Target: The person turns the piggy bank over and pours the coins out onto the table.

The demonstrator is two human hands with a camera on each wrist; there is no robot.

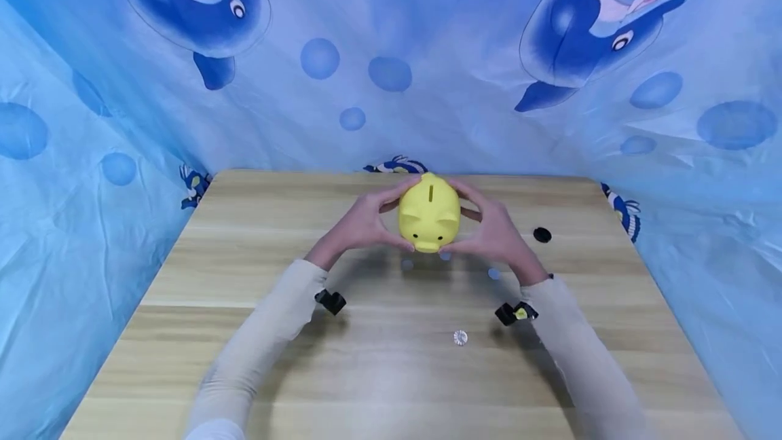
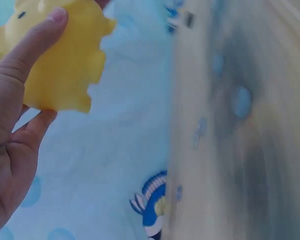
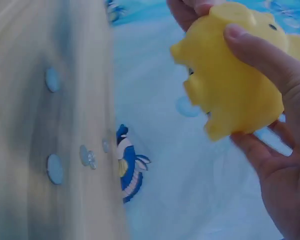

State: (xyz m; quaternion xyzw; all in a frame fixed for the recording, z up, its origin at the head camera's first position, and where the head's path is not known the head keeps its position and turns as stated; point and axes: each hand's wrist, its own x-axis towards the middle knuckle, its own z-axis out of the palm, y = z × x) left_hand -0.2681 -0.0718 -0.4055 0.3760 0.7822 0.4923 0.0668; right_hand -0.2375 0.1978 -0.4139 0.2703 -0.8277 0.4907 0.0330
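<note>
A yellow piggy bank (image 1: pixel 430 216) is held up over the wooden table, its coin slot and snout showing in the head view. My left hand (image 1: pixel 366 219) grips one side, thumb near the snout and fingers at the rear. On the opposite side my right hand (image 1: pixel 491 233) holds it the same way. Both wrist views show the pig's stubby feet well away from the tabletop. Below it lie pale round discs like coins (image 1: pixel 493 273), several of them on the wood. A silver ridged disc (image 1: pixel 460 337) sits nearer the front.
To the right of my right hand lies a black round cap (image 1: pixel 542 235). The wooden table (image 1: pixel 244 243) ends at a blue dolphin-print sheet (image 1: pixel 427 127) that hangs behind and along both sides. Small dark cameras (image 1: pixel 330 302) are strapped at my wrists.
</note>
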